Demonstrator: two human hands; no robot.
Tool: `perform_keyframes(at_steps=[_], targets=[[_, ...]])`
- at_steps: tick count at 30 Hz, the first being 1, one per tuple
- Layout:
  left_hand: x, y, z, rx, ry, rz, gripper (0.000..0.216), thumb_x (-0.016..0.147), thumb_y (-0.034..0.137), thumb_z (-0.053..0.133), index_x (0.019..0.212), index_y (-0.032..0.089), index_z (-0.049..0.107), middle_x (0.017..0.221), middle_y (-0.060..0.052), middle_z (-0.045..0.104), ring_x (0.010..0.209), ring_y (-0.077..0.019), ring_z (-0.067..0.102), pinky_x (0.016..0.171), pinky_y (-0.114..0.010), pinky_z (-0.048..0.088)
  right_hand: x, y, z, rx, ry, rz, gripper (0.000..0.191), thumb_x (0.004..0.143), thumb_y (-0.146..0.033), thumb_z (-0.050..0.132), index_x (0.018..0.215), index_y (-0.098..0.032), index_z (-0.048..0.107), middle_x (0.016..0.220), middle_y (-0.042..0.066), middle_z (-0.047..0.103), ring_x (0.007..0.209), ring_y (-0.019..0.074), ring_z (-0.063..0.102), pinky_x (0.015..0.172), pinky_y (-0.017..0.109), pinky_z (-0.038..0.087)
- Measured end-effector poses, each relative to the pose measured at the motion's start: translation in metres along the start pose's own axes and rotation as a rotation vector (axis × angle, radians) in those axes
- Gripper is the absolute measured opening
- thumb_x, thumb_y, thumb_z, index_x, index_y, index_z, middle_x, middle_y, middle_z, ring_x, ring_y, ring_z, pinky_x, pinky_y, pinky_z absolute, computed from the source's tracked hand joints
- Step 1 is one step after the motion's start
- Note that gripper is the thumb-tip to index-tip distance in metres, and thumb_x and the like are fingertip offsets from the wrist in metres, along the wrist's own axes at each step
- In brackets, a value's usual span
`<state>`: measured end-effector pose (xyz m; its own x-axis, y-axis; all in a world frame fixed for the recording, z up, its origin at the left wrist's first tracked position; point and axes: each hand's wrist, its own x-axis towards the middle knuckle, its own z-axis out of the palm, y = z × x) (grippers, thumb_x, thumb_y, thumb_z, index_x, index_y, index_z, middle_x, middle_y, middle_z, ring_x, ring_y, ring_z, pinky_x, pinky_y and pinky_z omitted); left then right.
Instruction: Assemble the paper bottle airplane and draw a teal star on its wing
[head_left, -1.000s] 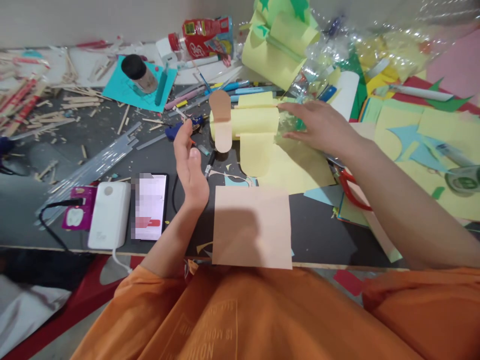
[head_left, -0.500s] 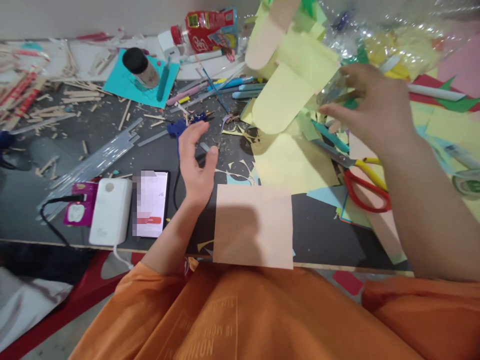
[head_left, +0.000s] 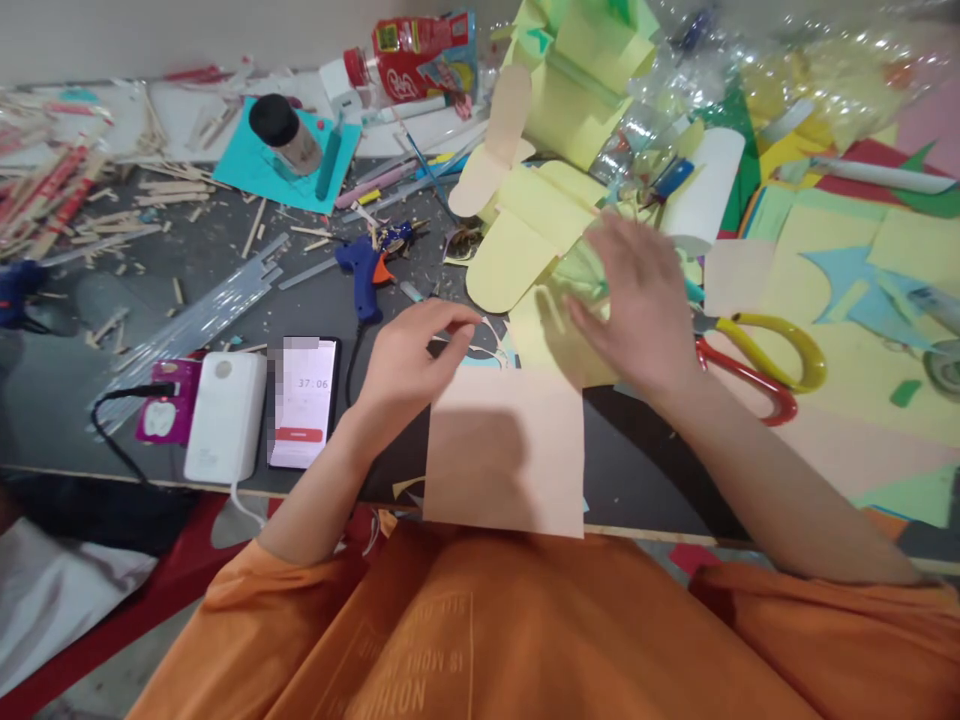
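My left hand hovers just above the upper left corner of a square of pale pink paper. Its fingers are bent, with a gap between thumb and forefinger and nothing held. Slightly blurred, my right hand is spread over a yellow paper sheet, its fingers apart and no object visible in them. Beyond the hands rests a yellow paper construction with rounded flaps. Scissors with red and yellow handles lie right of my right hand, their blades partly hidden.
A blue glue gun lies left of the yellow sheet, near clear glue sticks. A phone and a white power bank sit at the front left. Behind are a black-capped jar, a white roll and sheets of coloured paper.
My right hand has moved left and down, away from the paper construction's right side. The construction has shifted lower and left. My left hand has moved right toward the pink paper.
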<state>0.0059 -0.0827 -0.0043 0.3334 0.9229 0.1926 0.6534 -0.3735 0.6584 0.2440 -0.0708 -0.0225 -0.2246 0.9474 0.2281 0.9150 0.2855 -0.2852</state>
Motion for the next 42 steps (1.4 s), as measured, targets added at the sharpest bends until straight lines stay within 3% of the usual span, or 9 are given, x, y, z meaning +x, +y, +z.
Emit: perform_keyframes(at_steps=[3,8,15,20,24,28,31,37,42], targets=[[-0.004,-0.003,0.003,0.047,-0.137,-0.040,0.021,0.092,0.026,0.053,0.095,0.022,0.073,0.091,-0.002,0.077,0.086,-0.0179,0.070,0.078,-0.028,0.053,-0.022,-0.010,0.019,0.151,-0.141,-0.121,0.035,0.100,-0.034,0.036,0.115,-0.021,0.066,0.118,0.016,0.072,0.114,0.0338,0.067,0.101,0.057,0.051],[-0.003,-0.006,0.019,0.159,-0.271,-0.031,0.025,0.095,0.027,0.050,0.106,0.021,0.072,0.100,-0.004,0.077,0.095,-0.0205,0.071,0.085,-0.031,0.054,-0.039,-0.008,0.049,0.189,-0.138,-0.075,0.057,0.096,-0.049,0.047,0.141,-0.013,0.049,0.152,0.023,0.050,0.144,0.0386,0.045,0.116,0.062,0.038],[-0.001,-0.008,0.040,0.348,-0.367,0.197,0.032,0.097,0.020,0.048,0.123,0.013,0.066,0.131,-0.015,0.069,0.122,-0.0278,0.065,0.105,-0.043,0.053,-0.034,0.004,0.049,0.247,-0.159,-0.042,0.050,0.097,-0.035,0.041,0.142,-0.014,0.048,0.153,0.021,0.051,0.144,0.0340,0.047,0.119,0.059,0.037],[-0.019,-0.015,0.042,0.364,-0.286,0.246,0.043,0.098,0.026,0.055,0.138,0.009,0.055,0.148,-0.024,0.055,0.138,-0.0330,0.055,0.114,-0.050,0.047,-0.043,0.002,0.039,0.240,-0.185,-0.076,0.045,0.098,-0.044,0.044,0.132,-0.017,0.055,0.148,0.020,0.056,0.139,0.0368,0.051,0.113,0.061,0.043],[-0.024,-0.023,0.024,0.206,-0.206,0.249,0.033,0.100,0.029,0.051,0.128,0.016,0.062,0.131,-0.018,0.068,0.124,-0.0287,0.065,0.103,-0.044,0.054,-0.056,0.004,0.030,0.209,-0.161,-0.130,0.037,0.093,-0.051,0.055,0.106,-0.017,0.062,0.130,0.022,0.064,0.127,0.0402,0.057,0.107,0.062,0.046],[-0.029,-0.026,0.005,0.048,-0.192,0.204,0.020,0.100,0.026,0.050,0.101,0.019,0.069,0.089,-0.006,0.076,0.083,-0.0168,0.072,0.076,-0.028,0.057,-0.063,0.013,0.028,0.280,-0.155,-0.134,0.022,0.096,-0.042,0.050,0.087,-0.023,0.057,0.133,0.018,0.062,0.138,0.0373,0.050,0.113,0.062,0.043],[-0.039,-0.021,-0.003,0.021,-0.226,0.261,0.016,0.098,0.023,0.053,0.095,0.019,0.068,0.079,-0.003,0.074,0.071,-0.0137,0.070,0.067,-0.024,0.055,-0.065,0.020,0.021,0.334,-0.098,-0.076,0.020,0.097,-0.037,0.049,0.081,-0.025,0.054,0.130,0.014,0.066,0.137,0.0339,0.053,0.112,0.062,0.045],[-0.069,-0.005,-0.003,-0.004,-0.374,0.441,0.025,0.097,0.040,0.057,0.109,0.022,0.069,0.109,-0.010,0.077,0.100,-0.0215,0.074,0.089,-0.036,0.061,-0.068,0.035,-0.018,0.307,0.118,0.194,0.011,0.088,-0.032,0.060,0.077,-0.027,0.062,0.082,0.004,0.076,0.079,0.0273,0.075,0.071,0.045,0.061],[-0.104,-0.005,0.010,0.223,-0.609,0.571,0.049,0.100,0.050,0.043,0.139,0.025,0.058,0.144,-0.002,0.063,0.134,-0.0217,0.060,0.114,-0.037,0.049,-0.066,0.053,-0.035,0.384,0.208,0.475,0.006,0.074,-0.033,0.070,0.073,-0.028,0.072,0.075,0.005,0.076,0.071,0.0288,0.073,0.071,0.047,0.059]])
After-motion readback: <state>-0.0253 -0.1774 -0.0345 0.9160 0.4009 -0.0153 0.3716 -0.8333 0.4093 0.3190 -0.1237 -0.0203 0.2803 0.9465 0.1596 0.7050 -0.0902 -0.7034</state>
